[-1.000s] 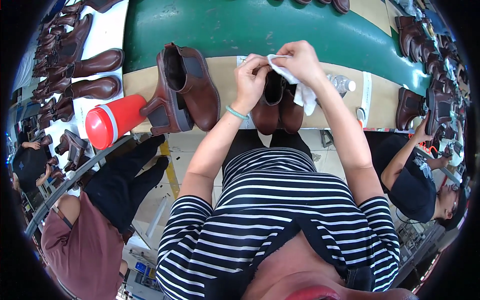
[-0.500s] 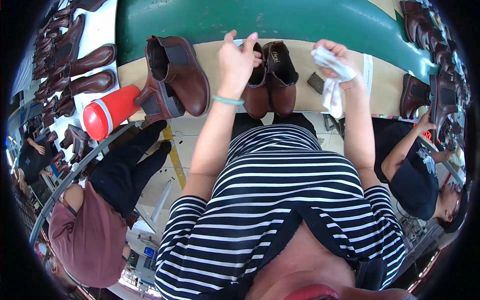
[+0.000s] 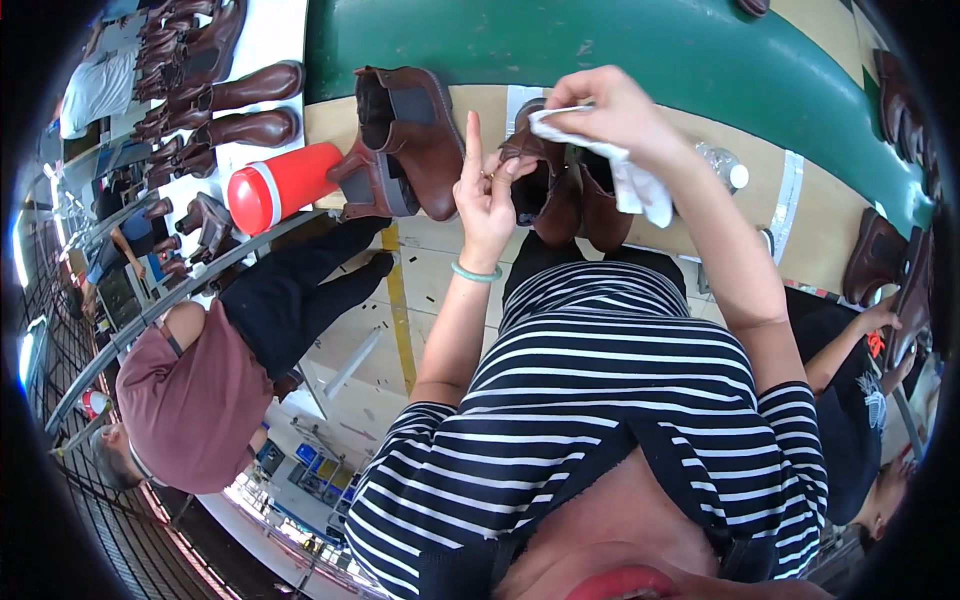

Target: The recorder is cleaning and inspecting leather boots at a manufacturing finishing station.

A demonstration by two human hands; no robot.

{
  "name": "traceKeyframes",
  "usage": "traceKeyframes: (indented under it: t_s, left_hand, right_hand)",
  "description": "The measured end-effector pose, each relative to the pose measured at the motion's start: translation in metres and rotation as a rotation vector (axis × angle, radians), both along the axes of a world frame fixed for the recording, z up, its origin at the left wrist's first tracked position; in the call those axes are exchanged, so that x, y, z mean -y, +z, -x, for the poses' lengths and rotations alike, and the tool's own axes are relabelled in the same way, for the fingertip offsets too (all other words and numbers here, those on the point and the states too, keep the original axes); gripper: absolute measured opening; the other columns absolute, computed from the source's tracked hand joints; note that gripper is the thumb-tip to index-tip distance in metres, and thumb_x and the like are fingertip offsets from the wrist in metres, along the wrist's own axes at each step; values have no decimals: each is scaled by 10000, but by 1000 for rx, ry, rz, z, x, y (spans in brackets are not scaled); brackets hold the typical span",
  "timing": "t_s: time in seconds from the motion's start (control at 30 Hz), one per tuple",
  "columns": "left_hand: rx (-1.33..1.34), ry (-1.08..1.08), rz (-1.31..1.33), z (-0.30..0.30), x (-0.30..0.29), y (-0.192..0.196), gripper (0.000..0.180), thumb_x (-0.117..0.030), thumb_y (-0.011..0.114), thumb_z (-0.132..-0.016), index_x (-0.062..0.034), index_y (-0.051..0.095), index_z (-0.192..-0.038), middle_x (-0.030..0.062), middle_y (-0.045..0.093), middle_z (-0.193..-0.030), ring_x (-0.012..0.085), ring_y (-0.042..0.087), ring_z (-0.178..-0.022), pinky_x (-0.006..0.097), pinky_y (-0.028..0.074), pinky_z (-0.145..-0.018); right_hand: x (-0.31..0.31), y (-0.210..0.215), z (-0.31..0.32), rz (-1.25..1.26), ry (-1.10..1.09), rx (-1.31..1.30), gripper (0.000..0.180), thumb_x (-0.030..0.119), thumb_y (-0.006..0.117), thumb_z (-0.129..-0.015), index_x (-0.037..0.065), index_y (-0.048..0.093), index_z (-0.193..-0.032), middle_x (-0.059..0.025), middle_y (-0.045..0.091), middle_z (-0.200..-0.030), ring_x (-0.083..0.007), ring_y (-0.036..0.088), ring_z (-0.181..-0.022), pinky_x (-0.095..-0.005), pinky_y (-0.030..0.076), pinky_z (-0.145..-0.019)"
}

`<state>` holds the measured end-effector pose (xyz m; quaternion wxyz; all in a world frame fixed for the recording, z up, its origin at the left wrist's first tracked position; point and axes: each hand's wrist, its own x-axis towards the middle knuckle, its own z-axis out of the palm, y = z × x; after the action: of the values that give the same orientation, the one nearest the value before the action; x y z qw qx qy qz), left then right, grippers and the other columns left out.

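Observation:
My left hand (image 3: 487, 205) has its index finger raised, while thumb and other fingers pinch a brown ankle boot (image 3: 535, 150) with its rounded end toward the far side. A green bangle (image 3: 476, 272) is on that wrist. Folded over the boot from the right, my right hand (image 3: 615, 110) grips a white cloth (image 3: 642, 190), which touches or nearly touches the leather; part of it hangs down. Just nearer to me stand brown boots (image 3: 605, 215), their toes toward my body and their openings partly covered by the cloth and my hands.
Left on the tan-covered table edge (image 3: 480, 100) are a pair of brown boots (image 3: 425, 140) and a red tumbler (image 3: 280, 185). A clear bottle (image 3: 722, 165) lies by my right forearm. Beyond runs a green surface (image 3: 520, 45). People work on both sides, near rows of boots (image 3: 245, 95).
My right hand has carried the cloth leftward, over to the boot now at my left fingers. My left index finger has straightened. The whole view has shifted, bringing a clear bottle into sight.

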<state>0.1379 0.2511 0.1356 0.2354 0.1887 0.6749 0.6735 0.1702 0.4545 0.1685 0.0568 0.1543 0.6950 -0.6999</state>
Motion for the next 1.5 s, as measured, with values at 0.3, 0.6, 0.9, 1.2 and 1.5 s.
traceKeyframes:
  t_s: [0.3,0.6,0.9,1.2,1.5]
  left_hand:
    - [-148,22,109,-4,14,5,707,96,451,-911,-78,99,-1498,61,644,-967,45,508,-732,150,421,-688]
    - [-358,91,56,-14,10,-2,680,116,495,-859,-12,211,-1464,132,694,-908,163,675,-810,252,510,-752]
    - [-408,89,43,-10,12,-2,662,114,502,-856,13,231,-1452,164,690,-947,195,681,-822,273,518,-747]
    - [-366,114,23,-2,9,-10,656,81,523,-862,26,229,-1446,137,685,-848,183,666,-723,240,500,-686]
    - [-394,-134,353,20,-64,39,320,-26,619,-864,-52,630,-1182,90,614,-776,100,571,-591,243,488,-553]
  right_hand:
    - [42,-27,-1,79,-10,73,113,72,722,-763,-1,639,-786,-10,621,-743,-67,554,-693,-228,455,-632]
    - [48,-25,-9,198,-53,185,127,90,720,-789,-5,639,-817,-17,621,-762,-64,558,-678,-212,446,-609]
    - [52,-25,-8,183,-38,161,122,91,713,-789,0,640,-827,-19,630,-769,-68,569,-698,-220,465,-628]
    - [14,6,-25,-15,34,251,173,150,702,-750,-6,641,-795,-10,606,-740,-94,552,-737,-261,448,-675]
    - [-75,-53,-83,1050,-366,-8,326,243,389,-964,-54,515,-1016,-115,531,-858,-70,369,-405,-221,268,-341]
